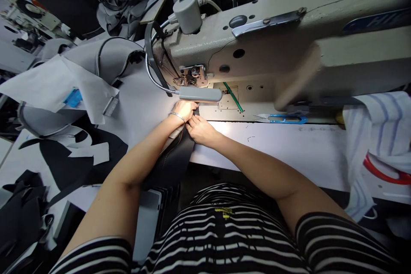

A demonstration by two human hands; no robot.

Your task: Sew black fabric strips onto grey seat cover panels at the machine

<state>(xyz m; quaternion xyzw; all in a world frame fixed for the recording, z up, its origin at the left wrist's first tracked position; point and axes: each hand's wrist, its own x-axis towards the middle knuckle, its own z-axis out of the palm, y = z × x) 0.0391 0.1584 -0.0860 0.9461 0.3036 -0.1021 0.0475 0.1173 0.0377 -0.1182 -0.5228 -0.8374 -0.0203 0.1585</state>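
Under the smooth painted-metal sewing machine (pixel 272 51), flat dark fabric (pixel 175 158) with a curved stitched line lies by its needle area, fingers of left hand (pixel 184 110) and right hand (pixel 201 130) pinching its edge.

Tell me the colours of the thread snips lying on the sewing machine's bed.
The thread snips have blue handles and silvery blades, best seen in the head view.

From here I see a black-and-white striped knit shirt (pixel 221 239) with a yellow mark at bottom centre, a green stick (pixel 233 97) above centre, blue-handled metal snips (pixel 285 118) and a white cloth with blue stripes (pixel 379 124) at right.
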